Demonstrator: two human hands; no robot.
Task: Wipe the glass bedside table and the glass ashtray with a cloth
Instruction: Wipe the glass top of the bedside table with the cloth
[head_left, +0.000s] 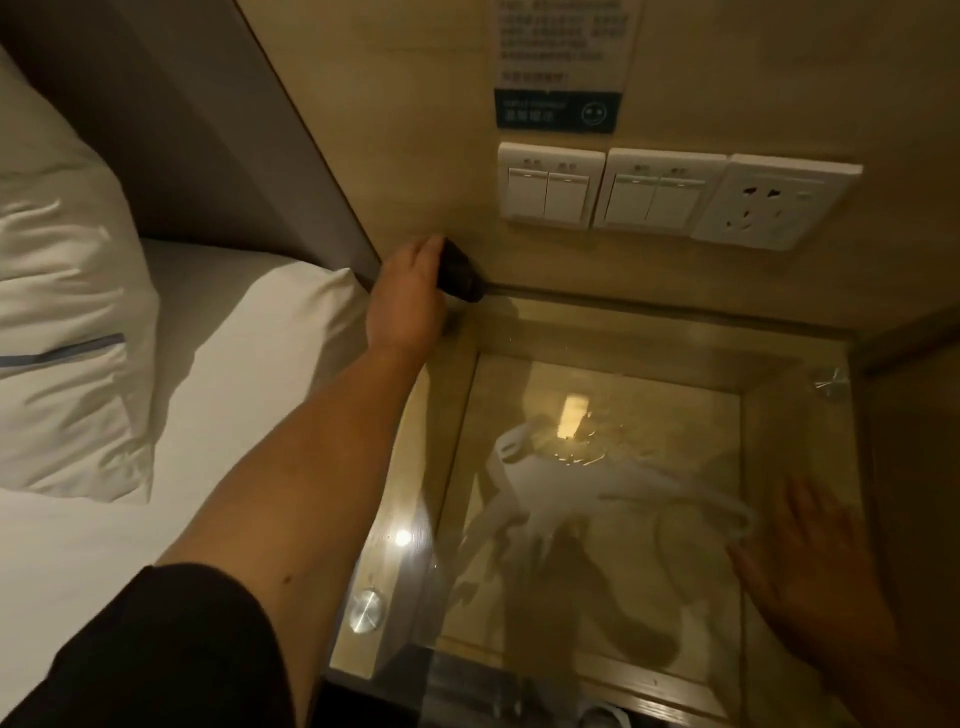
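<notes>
Left hand (410, 291) is up at the far-left corner of the glass worktop (769, 415), right against the wall, fingers wrapped round a dark object (460, 273) that may be the ashtray, though it's too dim to tell. Right hand (810, 571) lies flat on the near-right glass, fingers spread, holding nothing. The bed (218, 364) sits alongside on the left.

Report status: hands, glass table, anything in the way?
Left hand gripping a dark object at the table's back-left corner. Right hand flat, open on the glass top. No cloth or ashtray clearly visible.
</notes>
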